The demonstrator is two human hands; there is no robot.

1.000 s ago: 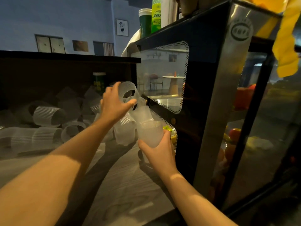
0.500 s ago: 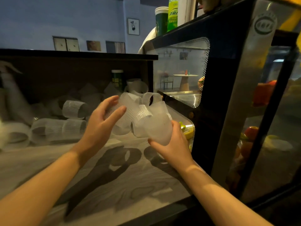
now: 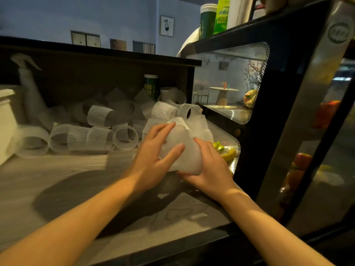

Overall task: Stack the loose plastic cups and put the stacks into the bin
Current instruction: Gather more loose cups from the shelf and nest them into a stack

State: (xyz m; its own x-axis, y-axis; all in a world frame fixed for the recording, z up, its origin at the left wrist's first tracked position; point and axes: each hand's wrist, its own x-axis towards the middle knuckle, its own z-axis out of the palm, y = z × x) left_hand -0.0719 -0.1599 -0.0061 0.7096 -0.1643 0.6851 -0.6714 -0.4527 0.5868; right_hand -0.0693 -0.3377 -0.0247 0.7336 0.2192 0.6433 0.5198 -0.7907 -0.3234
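Left of centre, loose cups [image 3: 99,116] lie tumbled on the tabletop [image 3: 76,189] beside a spray bottle [image 3: 30,89]. At centre, the left hand [image 3: 153,156] spreads its fingers [image 3: 178,147], only partly curled, against a short stack [image 3: 182,148], which the right hand [image 3: 207,167] grips from below with fingers wrapped around the base. The cups appear light, thin and easily crushed; the ribbed band near the rim likely gives the surest hold. No bin can be identified. At upper right, a green bottle [image 3: 221,15] carries Chinese characters too small to read, and the cabinet [image 3: 288,93] bears a round emblem.
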